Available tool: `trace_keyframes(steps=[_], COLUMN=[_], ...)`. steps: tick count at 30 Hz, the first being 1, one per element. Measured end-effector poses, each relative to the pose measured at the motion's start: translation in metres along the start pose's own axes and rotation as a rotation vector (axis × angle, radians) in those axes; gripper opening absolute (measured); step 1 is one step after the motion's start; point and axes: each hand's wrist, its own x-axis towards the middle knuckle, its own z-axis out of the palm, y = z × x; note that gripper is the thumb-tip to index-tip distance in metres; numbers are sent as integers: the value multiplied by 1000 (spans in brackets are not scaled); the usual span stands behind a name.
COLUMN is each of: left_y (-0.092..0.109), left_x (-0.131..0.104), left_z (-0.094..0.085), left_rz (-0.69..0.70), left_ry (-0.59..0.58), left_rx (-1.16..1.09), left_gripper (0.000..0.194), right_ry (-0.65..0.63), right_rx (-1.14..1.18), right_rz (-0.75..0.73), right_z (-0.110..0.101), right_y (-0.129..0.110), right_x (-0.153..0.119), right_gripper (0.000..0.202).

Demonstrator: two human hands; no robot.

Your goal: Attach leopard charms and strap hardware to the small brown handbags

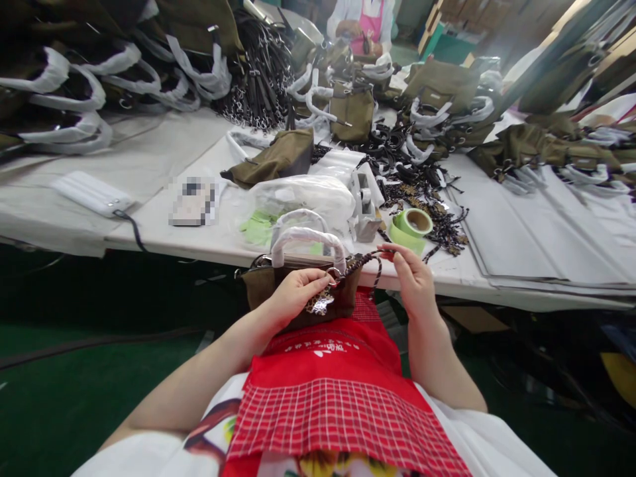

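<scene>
- clear plastic bag (303, 192): lies on the tabletop (218, 238) near the front edge; light green contents (258, 224) show through the film at its left end.
- dark olive handbag (258, 289): positioned at the near edge of the tabletop, directly in front of the red apron (322, 354); interior hidden from this view.
- handbag appearance: brown-olive body; paired arched handles (308, 237) sleeved in whitish wrapping; upright above the top opening.
- metal ring (334, 272): located at the front of the handbag, below the handles; a patterned charm (320, 303) with a shiny silver part hangs beside it.
- braided cord (354, 264): dark with light flecks; extends from the ring area toward the right, with a loose length hanging below.
- left hand (304, 291): thumb and fingers pinched on the metal ring.
- right hand (413, 275): fingertips pinched on the far end of the braided cord.
- green tape roll (417, 222): on the tabletop, just beyond the right hand, beside a heap of dark cords (437, 215).
- second olive handbag (278, 156): lies tilted behind the clear plastic bag.
- black straps (256, 73): bundled farther back, metal clasps at the lower ends.
- co-worker (368, 26): stands at the far side, pink apron over white sleeves.
</scene>
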Motion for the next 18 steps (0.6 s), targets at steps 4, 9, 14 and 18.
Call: trace_keyframes(steps=[4,9,14,18], left_y=[0,3,4,4], left_x=[-2,-3,-7,-9], left_z=[3,3,-1,-3], left_rz=[-55,56,98,109], left_ry=[23,38,43,72], left_rx=[-103,34,114,127], left_gripper=[42,40,39,39], right_ry=[-123,-307,-278,-293], right_rx=[-249,-332,-314,-283], right_rz=[-272,-327,-316,-276], right_z=[13,35,45,44], right_y=[-23,-37,-32,-29], right_x=[-11,-21,-19,-17], right_gripper=[38,23,25,21])
